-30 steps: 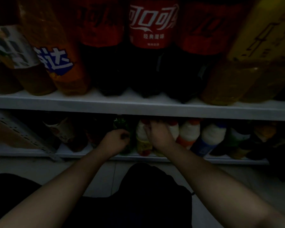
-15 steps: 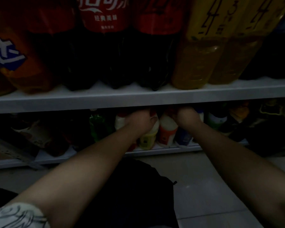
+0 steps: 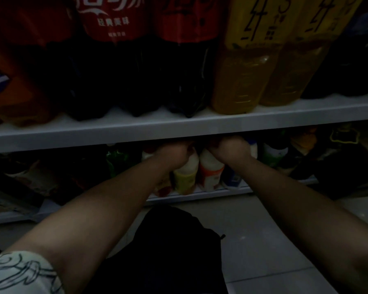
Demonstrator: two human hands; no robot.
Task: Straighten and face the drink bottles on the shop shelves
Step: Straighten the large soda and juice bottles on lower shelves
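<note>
The scene is dim. Small white drink bottles stand in a row on the low shelf. My left hand grips the top of the yellow-labelled bottle. An orange-labelled bottle stands right beside it, between my hands. My right hand curls over the top of the blue-labelled bottle, hiding its cap. The upper shelf's edge hides both hands' fingertips.
The upper shelf carries big cola bottles, yellow tea bottles and an orange soda bottle. A green bottle and a green-labelled bottle flank my hands. Tiled floor lies below.
Both hands have moved right along the low shelf, the left from the green bottle to the yellow-labelled one, the right onto the blue-labelled one. Over the last half second they have stayed put.
</note>
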